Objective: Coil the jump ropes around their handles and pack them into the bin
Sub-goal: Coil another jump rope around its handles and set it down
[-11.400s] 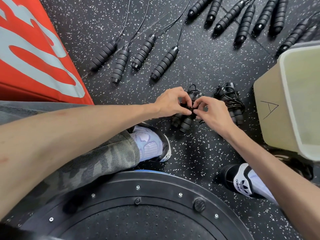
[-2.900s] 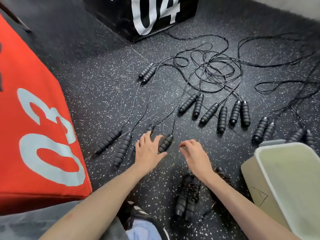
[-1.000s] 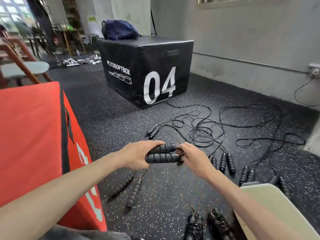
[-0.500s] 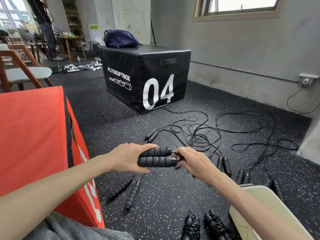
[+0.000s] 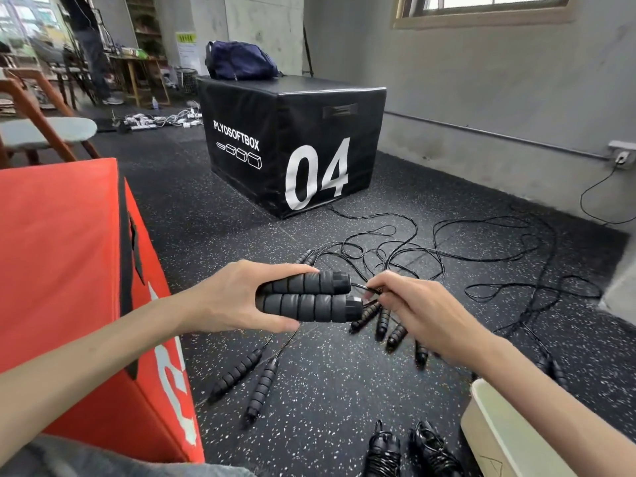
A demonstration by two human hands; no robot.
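Right at the bottom edge I see two coiled jump ropes (image 5: pixel 409 454) lying side by side on the speckled floor (image 5: pixel 327 390), just beside the pale bin (image 5: pixel 499 432), whose corner shows at lower right. To my left stands the red box (image 5: pixel 69 270).

Up from there, my left hand (image 5: pixel 237 297) has its grip closed around two black foam handles (image 5: pixel 306 299) held side by side and roughly level above the floor, thumb underneath, fingers curled over the top. My right hand (image 5: pixel 413 304) meets them at their cap ends, its grip pinched tight on the thin black cord (image 5: pixel 370 289) where it leaves the handles; the fingertips are bunched, nothing else in them.

Below my left hand, one loose pair of handles (image 5: pixel 246 383) lies on the floor, cords running up toward me. Under and past my right wrist I count four more handles (image 5: pixel 385 321) showing, partly hidden by the hand. One more pair (image 5: pixel 552 368) lies beyond my right forearm, and another pair of handle tips (image 5: pixel 306 258) peeks out above my left knuckles.

Further out, the uncoiled cords (image 5: pixel 464 256) sprawl in a tangle; I cannot tell them apart. Beyond that sits one black box marked 04 (image 5: pixel 292 142) with a dark blue bag (image 5: pixel 241 62) on top, against the grey wall (image 5: pixel 481 98).
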